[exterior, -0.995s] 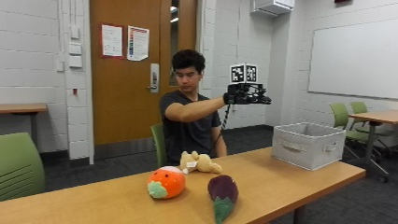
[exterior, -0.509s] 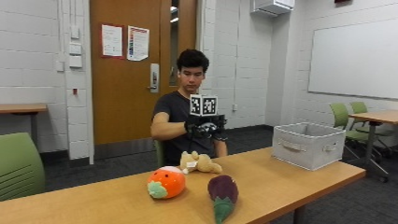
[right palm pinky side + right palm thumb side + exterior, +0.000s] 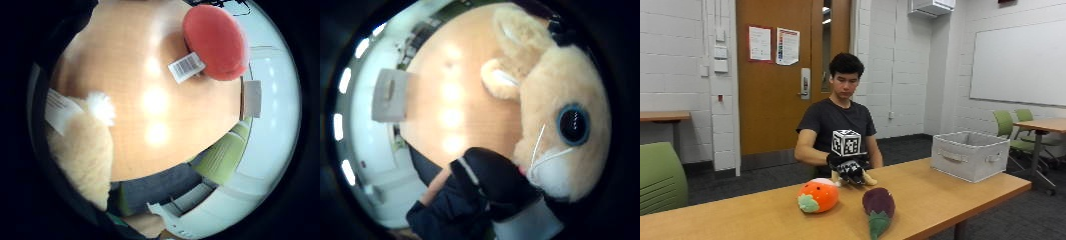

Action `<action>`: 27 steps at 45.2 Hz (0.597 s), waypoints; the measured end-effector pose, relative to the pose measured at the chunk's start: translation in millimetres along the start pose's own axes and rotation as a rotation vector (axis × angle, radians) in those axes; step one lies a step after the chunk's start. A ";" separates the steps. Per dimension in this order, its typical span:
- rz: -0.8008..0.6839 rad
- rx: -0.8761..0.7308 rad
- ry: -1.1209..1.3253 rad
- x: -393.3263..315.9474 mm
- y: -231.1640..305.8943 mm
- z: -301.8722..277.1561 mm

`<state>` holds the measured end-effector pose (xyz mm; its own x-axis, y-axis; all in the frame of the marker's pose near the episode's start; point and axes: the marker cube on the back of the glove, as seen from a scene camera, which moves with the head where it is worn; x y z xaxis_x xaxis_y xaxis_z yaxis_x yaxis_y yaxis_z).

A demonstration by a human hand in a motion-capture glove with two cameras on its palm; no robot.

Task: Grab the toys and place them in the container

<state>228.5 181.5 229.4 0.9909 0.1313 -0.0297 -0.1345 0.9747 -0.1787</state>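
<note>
In the outside view my gloved right hand (image 3: 850,170) is down on a tan plush bunny (image 3: 867,179) lying on the wooden table (image 3: 939,195) in front of the person. Its fingers curl down over the toy. The thumb side palm view is filled by the bunny's face (image 3: 560,100), with my gloved thumb (image 3: 490,185) against its muzzle. An orange round plush (image 3: 818,195) and a purple eggplant plush (image 3: 877,205) lie nearer the table's front edge. The grey fabric container (image 3: 969,155) stands at the table's right end.
The orange plush (image 3: 215,42) with its white tag (image 3: 186,66) lies on the tabletop close to the bunny's body (image 3: 82,150). Green chairs (image 3: 660,177) stand beside the table, and another table with chairs (image 3: 1039,125) is behind the container.
My hand has come down from head height, past the chest, onto the tan bunny on the table. The toys and the container have not moved.
</note>
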 end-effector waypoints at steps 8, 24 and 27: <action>-0.006 -0.032 -0.040 -2.1 -3.9 0.0; -0.023 0.022 -0.058 13.7 -13.8 -21.3; 0.000 -0.012 -0.039 18.4 -20.7 -23.9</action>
<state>249.4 159.5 209.1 0.9903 0.1389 0.0087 -0.1347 0.9724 -0.1907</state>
